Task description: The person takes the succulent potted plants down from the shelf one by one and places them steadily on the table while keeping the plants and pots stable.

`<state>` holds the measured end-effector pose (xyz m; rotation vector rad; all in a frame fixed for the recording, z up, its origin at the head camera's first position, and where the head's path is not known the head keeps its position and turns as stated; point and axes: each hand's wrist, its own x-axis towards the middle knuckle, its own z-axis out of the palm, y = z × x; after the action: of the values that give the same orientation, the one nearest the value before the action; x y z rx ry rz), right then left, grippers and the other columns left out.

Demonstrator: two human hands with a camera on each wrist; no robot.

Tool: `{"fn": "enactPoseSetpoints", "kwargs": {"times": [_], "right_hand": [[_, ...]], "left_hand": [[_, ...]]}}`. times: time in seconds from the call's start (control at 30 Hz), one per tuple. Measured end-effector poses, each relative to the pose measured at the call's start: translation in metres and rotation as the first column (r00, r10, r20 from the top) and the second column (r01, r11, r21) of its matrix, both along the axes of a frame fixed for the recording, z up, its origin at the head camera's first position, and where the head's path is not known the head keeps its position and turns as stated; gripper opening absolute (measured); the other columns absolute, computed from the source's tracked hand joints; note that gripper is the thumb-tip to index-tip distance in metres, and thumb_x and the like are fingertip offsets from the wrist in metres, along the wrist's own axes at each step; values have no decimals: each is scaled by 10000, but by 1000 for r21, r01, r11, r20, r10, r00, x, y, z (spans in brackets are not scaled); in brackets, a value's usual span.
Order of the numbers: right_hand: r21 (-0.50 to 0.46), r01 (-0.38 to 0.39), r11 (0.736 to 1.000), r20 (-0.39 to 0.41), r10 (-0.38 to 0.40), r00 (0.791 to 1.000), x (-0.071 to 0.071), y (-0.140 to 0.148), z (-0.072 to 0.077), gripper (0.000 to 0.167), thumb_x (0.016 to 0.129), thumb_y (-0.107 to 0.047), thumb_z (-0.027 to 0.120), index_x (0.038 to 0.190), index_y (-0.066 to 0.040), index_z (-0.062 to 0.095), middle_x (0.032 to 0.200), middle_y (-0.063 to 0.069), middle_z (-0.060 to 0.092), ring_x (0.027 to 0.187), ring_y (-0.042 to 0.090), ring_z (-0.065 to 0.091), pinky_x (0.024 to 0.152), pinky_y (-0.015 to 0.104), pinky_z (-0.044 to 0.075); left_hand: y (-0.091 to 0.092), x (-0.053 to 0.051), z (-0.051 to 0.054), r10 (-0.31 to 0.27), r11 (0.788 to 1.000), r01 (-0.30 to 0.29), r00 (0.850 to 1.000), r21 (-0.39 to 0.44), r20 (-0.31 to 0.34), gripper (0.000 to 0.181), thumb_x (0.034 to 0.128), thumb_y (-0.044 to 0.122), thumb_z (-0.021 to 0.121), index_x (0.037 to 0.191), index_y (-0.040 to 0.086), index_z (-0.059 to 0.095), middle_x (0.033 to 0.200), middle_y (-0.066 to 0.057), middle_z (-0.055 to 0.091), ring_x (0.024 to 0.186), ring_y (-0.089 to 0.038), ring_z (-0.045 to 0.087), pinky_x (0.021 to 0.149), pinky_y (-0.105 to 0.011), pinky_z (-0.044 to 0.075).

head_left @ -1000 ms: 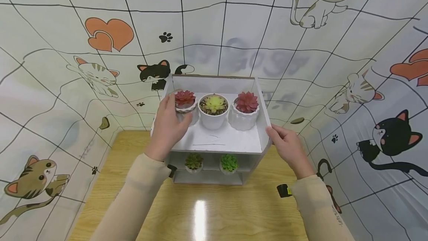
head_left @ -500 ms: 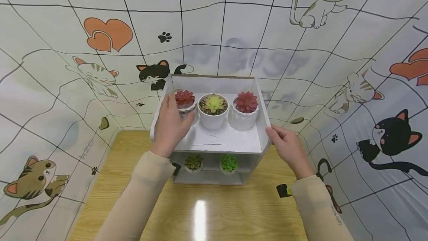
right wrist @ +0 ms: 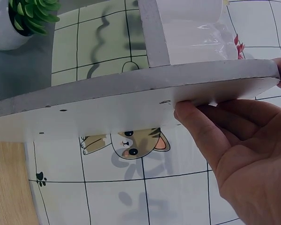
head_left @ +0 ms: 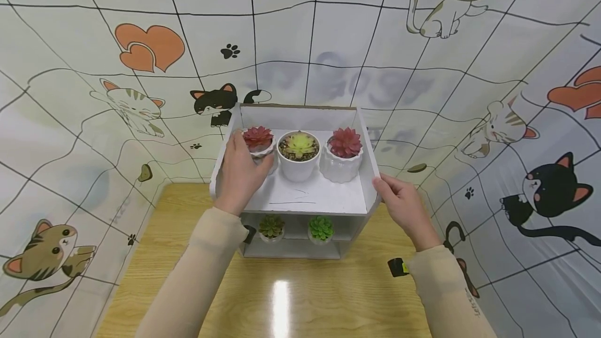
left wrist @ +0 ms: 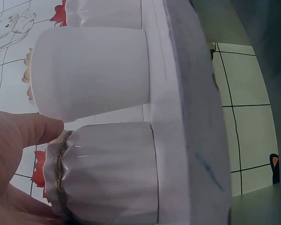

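Note:
A white shelf unit [head_left: 300,198] stands on the wooden table, with three potted succulents in a row on its top board. My left hand [head_left: 241,176] holds the leftmost ruffled white pot [left wrist: 112,173], which carries a red succulent [head_left: 257,139]. In the left wrist view, twine circles this pot below its rim, with my thumb at the rim; some fingers are hidden. Beside it stands a smooth white pot [head_left: 298,171] with a yellow-green succulent. A second red succulent [head_left: 345,143] sits at the right. My right hand [head_left: 406,205] grips the shelf's right side panel [right wrist: 131,89].
On the lower shelf stand two small potted succulents, one dark green [head_left: 271,226] and one bright green [head_left: 321,228]. The wooden table [head_left: 324,296] extends in front. Cat-patterned cloth walls [head_left: 300,25] rise behind and at both sides.
My left wrist and forearm have shifted slightly forward and to the right, with the hand still at the leftmost pot. My right hand stays on the panel.

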<state>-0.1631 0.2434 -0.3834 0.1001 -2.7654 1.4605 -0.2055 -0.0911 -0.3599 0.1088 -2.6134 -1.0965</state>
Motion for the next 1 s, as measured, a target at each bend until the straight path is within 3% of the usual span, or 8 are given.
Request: {"fn": "enactPoseSetpoints", "kwargs": {"times": [0.47,0.7,1.0], "right_hand": [[1,3,1000,-6,-3,1000,0,0,0,574,1089,-434,496,1482,-18,547,1394,234,625,1225,414,638,1012,578,524],[5,-1,1000,-14,1,1000,0,1,-1,568,1091,-429,494,1477,-16,553,1382,232,634,1213,410,644,1005,579,528],[21,6,1000,-2,-6,1000,1,0,0,590,1086,-458,491,1491,-30,541,1398,225,625,1229,409,637,1021,585,515]], "left_hand": [[1,-6,-2,39,998,-42,997,36,72,1008,928,382,743,1591,-113,167,1592,-328,301,1456,-463,366,1176,-592,348],[1,-9,0,48,998,-50,996,29,75,979,894,402,780,1555,-93,254,1452,-311,435,1347,-449,482,1116,-578,429],[1,-12,-2,51,998,-53,995,19,85,959,879,425,788,1518,-98,301,1404,-299,471,1315,-436,504,1103,-569,446]]}}
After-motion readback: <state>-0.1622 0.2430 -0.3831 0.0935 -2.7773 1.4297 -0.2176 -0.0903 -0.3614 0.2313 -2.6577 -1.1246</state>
